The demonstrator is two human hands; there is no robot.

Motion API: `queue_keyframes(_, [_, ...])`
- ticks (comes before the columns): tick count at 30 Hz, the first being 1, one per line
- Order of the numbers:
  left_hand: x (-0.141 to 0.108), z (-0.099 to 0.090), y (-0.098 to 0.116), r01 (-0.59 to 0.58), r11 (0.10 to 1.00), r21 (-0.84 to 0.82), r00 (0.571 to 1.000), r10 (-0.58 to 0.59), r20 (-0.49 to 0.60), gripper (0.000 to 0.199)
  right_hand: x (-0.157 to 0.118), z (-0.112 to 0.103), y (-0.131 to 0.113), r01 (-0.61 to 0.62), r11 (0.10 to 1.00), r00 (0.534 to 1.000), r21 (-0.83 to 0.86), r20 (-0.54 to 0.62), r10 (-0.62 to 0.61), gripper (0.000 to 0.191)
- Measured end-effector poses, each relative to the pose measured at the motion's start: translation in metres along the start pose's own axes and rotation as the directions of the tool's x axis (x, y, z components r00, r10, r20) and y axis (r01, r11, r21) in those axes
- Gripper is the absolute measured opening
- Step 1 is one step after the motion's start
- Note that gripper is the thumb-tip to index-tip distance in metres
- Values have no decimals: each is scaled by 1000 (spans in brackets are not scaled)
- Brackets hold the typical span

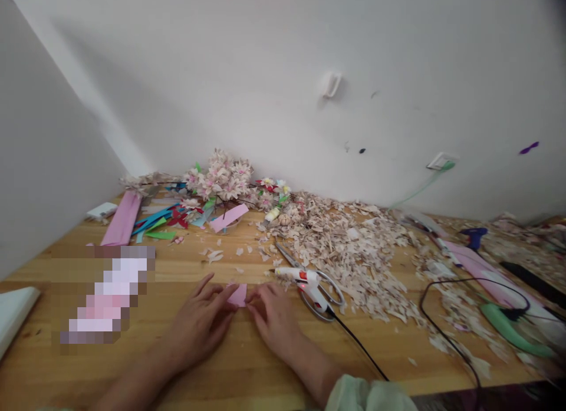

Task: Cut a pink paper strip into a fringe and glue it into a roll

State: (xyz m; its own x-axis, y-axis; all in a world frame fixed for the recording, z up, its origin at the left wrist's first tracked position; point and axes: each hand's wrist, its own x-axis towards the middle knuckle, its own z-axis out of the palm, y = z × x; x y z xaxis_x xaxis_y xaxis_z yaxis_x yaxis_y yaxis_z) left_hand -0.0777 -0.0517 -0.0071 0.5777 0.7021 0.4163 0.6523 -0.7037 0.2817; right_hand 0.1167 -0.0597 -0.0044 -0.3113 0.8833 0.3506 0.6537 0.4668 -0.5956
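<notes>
A small piece of pink paper (239, 295) is held between my two hands, low over the front of the wooden table. My left hand (201, 313) pinches its left side, with the index finger raised apart. On the right edge, the thumb and fingertips of my right hand (272, 311) close on the same paper. Just right of that hand lies a white glue gun (300, 275) with a small red light and a black cord. Beneath the gun rests a pair of scissors (329, 287) with grey handles, its blades pointing to the back left.
Loose pale petals (354, 252) cover much of the right side. A bunch of paper-like flowers (225, 178) lies at the back, beside colored strips (154, 219) and folded pink paper (124, 216). A blue glue gun (474, 236) and green object (513, 328) lie right. A blurred patch hides something left.
</notes>
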Motion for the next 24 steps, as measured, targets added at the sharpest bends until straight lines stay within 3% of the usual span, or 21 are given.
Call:
queue_keyframes(4, [3, -3, -4, 54, 995, -89, 999, -53, 13, 49, -3, 2, 0, 32, 994, 998, -102, 59, -26, 11])
queue_keyframes(9, [4, -5, -11, 90, 987, -133, 996, -85, 38, 30, -3, 5, 3, 27, 990, 996, -141, 83, -15, 12])
queue_keyframes(14, [0, 0, -20, 88, 984, -152, 996, -89, 0, 51, -2, 5, 3, 65, 985, 994, -158, 102, -49, 16])
queue_keyframes(17, [-1, 3, -22, 71, 990, -125, 997, -75, -27, 48, -1, 5, 4, 105, 982, 990, -158, 106, -89, 15])
queue_keyframes(24, [2, 3, -16, 152, 977, -152, 987, -158, -31, 51, -2, 6, 4, 125, 974, 989, -187, 102, -108, 15])
